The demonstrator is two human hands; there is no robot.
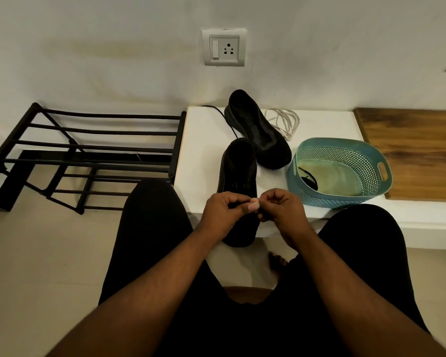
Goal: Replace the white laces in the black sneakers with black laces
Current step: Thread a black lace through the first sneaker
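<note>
On the white counter [206,140] the near black sneaker [238,173] is being threaded with a black lace; the far sneaker [258,130] lies unlaced, a black lace [223,117] trailing behind it, the removed white laces [283,122] beside it. The teal basket [343,153] holds a dark item, probably a spare lace. Left hand [223,210] and right hand [281,206] each have a closed grip, apparently pinching the lace over the sneaker; next, I judge, comes finding the next eyelet

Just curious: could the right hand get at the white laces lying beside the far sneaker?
Probably yes: the white laces lie uncovered past the basket, but the right hand is busy at the near sneaker.
</note>
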